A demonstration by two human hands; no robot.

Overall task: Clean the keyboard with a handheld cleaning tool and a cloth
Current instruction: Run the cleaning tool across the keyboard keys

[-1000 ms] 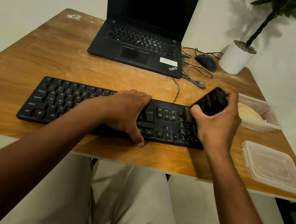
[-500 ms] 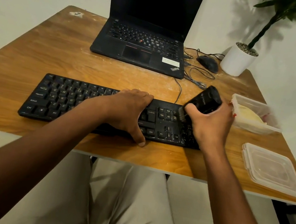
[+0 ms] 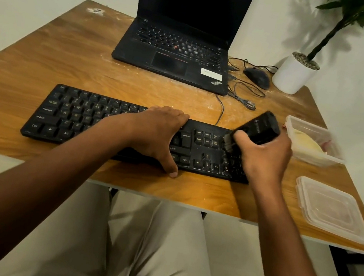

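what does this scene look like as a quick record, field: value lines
surface: wooden table
keyboard: black, lies near the front edge
left hand: rests flat on the keyboard's middle
right hand: grips the cleaning tool
tool's brush end: on the keys at the keyboard's right end
behind: open laptop, mouse, potted plant
right side: plastic container, its lid

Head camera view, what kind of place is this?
Probably a home desk or small office workstation: a wooden table holds an open laptop, a separate keyboard and a mouse, with a potted plant against the wall.
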